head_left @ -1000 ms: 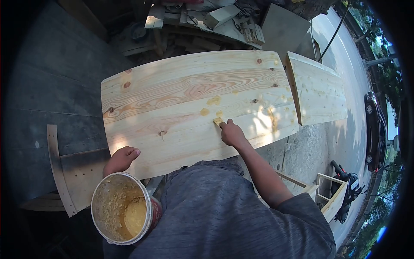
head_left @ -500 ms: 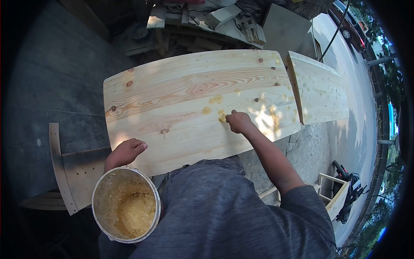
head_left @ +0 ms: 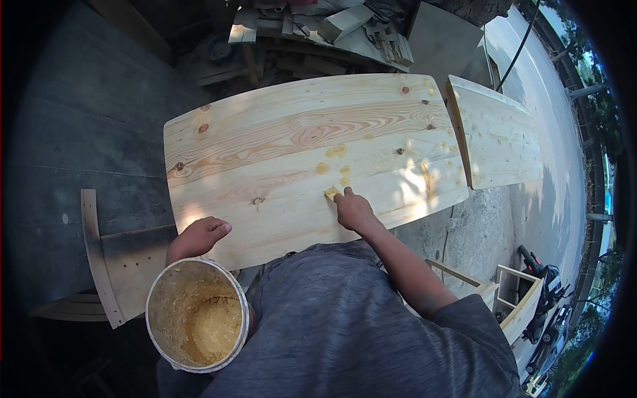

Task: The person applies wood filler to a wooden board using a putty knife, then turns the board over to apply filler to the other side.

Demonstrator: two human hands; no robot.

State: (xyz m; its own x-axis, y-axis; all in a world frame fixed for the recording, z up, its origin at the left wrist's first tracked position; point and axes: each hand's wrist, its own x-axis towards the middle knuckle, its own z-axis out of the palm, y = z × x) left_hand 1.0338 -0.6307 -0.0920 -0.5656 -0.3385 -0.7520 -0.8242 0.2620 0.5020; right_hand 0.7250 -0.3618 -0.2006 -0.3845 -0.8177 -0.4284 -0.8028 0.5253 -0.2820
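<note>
My right hand (head_left: 355, 211) is over the middle of a pale wooden panel (head_left: 265, 227). Its fingers pinch a small flat yellowish spreader (head_left: 332, 193), held against the wood and partly hidden by the fingertips. Just beyond it are several yellow filler patches (head_left: 336, 151). My left hand (head_left: 202, 237) is curled closed at the panel's near left edge, with nothing visible in it. Right below that wrist is a white bucket (head_left: 158, 312), tilted toward me, with yellowish paste (head_left: 215, 330) at the bottom and smears on its walls. What supports the bucket is hidden.
A second wooden panel (head_left: 501, 136) lies beyond the right end. At left is a curved wooden frame piece (head_left: 95, 249). Wood offcuts (head_left: 345, 23) fill a bench at the back. A wooden frame (head_left: 517, 292) and a motorcycle (head_left: 545, 275) are at lower right beside the road.
My right hand has moved toward me and slightly left with the spreader, uncovering yellow patches where it was. My left hand stays curled by the bucket. The view has shifted slightly.
</note>
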